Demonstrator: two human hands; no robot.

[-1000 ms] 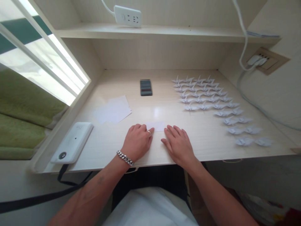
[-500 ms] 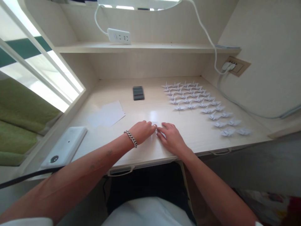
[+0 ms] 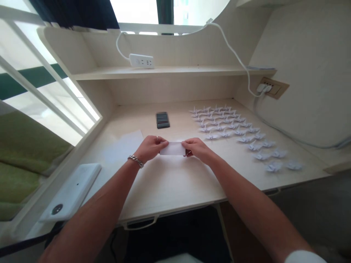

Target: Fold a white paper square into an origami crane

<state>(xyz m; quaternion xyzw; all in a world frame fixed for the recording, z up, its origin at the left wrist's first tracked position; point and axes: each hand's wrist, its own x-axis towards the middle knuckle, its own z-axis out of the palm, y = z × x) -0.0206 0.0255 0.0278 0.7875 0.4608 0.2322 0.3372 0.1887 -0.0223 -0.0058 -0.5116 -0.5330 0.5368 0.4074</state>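
My left hand (image 3: 149,148) and my right hand (image 3: 196,148) each pinch one end of a small folded strip of white paper (image 3: 172,148), held just above the light wooden desk (image 3: 175,182). The left wrist wears a silver chain bracelet, and a ring shows on a left finger. Several white folded paper cranes (image 3: 236,131) lie in rows on the desk to the right of my hands. Loose white paper sheets (image 3: 123,146) lie just left of my left hand.
A small dark blurred object (image 3: 162,119) sits behind my hands. A white flat device (image 3: 71,191) rests at the desk's left edge. A white power strip (image 3: 141,60) lies on the upper shelf. A cable runs to a wall socket (image 3: 270,87) at right.
The paper, pressed flat on the desk under both hands before, is now lifted and held by its ends. My head has tilted up, showing more of the shelf and window.
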